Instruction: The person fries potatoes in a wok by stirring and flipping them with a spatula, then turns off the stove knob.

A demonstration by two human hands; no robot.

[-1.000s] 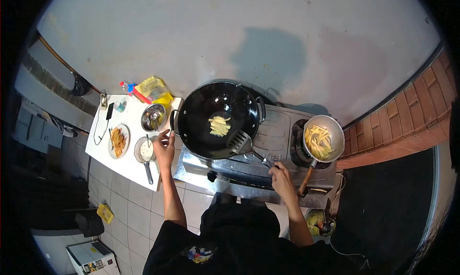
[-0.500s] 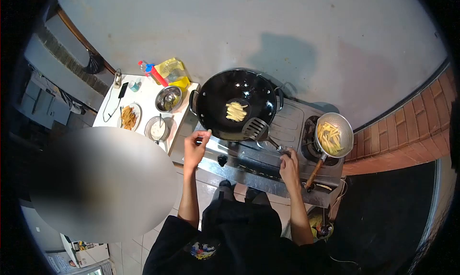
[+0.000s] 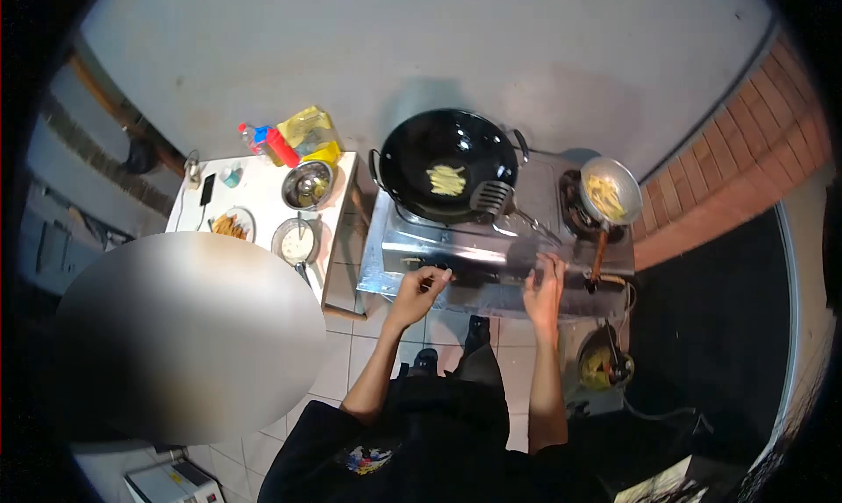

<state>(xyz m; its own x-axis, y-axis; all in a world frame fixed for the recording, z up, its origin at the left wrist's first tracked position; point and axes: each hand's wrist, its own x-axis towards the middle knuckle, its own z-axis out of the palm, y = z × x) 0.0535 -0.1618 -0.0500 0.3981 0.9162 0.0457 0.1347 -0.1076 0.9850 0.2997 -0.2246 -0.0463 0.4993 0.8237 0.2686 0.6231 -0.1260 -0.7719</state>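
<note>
My left hand (image 3: 416,299) is held low before the stove's front panel, thumb and fingertips brought together. Whether anything is between them, I cannot make out. My right hand (image 3: 545,294) is over the stove's front edge with its fingers stretched out, just below the handle end of a slotted spatula (image 3: 493,197). The spatula leans on the rim of a large black wok (image 3: 408,156), its handle pointing toward the right front. Inside the wok lie pale potato strips (image 3: 446,179), gathered in the middle.
On the right burner stands a pan (image 3: 624,177) of potato strips, its wooden handle (image 3: 600,253) pointing forward. The white side table (image 3: 263,184) holds a metal bowl (image 3: 307,185), a bowl of white sauce (image 3: 296,242), a plate of fried food (image 3: 231,225), bottles (image 3: 281,148) and a phone (image 3: 208,189).
My right hand has let go of the spatula handle. My left hand has moved from beside the wok to below it, before the stove front. The camera view has shifted.
</note>
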